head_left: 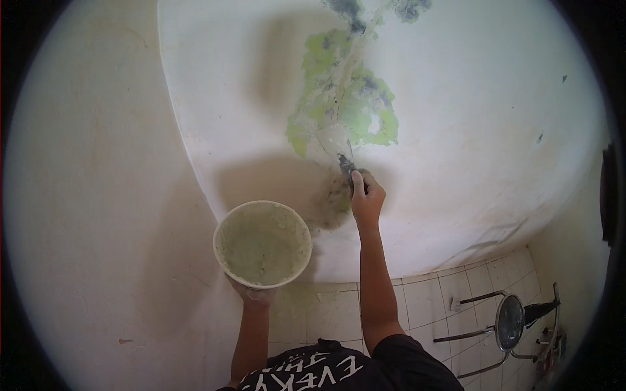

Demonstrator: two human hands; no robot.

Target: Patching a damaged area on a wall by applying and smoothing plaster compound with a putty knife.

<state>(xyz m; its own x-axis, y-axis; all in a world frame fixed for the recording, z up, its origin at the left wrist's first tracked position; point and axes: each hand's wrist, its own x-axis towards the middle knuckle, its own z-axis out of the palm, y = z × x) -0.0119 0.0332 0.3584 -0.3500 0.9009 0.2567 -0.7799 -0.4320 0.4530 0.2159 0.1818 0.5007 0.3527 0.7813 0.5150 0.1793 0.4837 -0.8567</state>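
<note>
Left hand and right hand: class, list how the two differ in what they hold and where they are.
The left hand cups a round white bucket of pale paste from below, away from the wall; the right hand grips a putty knife pressed against the wall at the peeling green patch. The left sits lower, the right reaches higher. Both are bare.

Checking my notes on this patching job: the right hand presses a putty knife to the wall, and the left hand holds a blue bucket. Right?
One detail is wrong: in the head view the bucket held by the left hand is white, not blue. The right hand does press the putty knife to the wall.
</note>
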